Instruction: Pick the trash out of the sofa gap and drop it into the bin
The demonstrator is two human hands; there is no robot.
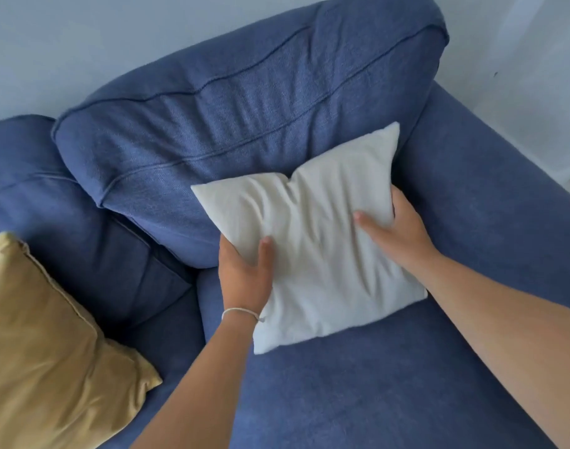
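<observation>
Both hands on the soft, wrinkled white square throw pillow (312,241), which leans against the blue fabric back cushion (231,124) w/ its lower corner on the blue seat cushion (358,384). Left hand (244,273), thin white cord bracelet (241,313) at the wrist, clasped on the pillow's left edge, thumb on the front. Right hand (395,226) gripping the right edge, thumb pressed into the front, other fingers hidden behind.

No trash or bin in view; trash prob. down in the gap behind/under the pillow, can't tell yet.

Step in hand, judged: clearing the pillow to expose the gap. Best lifted straight up and away, not dragged, so nothing gets pushed deeper. Could be parked beside the mustard-yellow velvet pillow (47,345) at left, well apart from the working spot. Then a check of the seam between seat & back before reaching in.
</observation>
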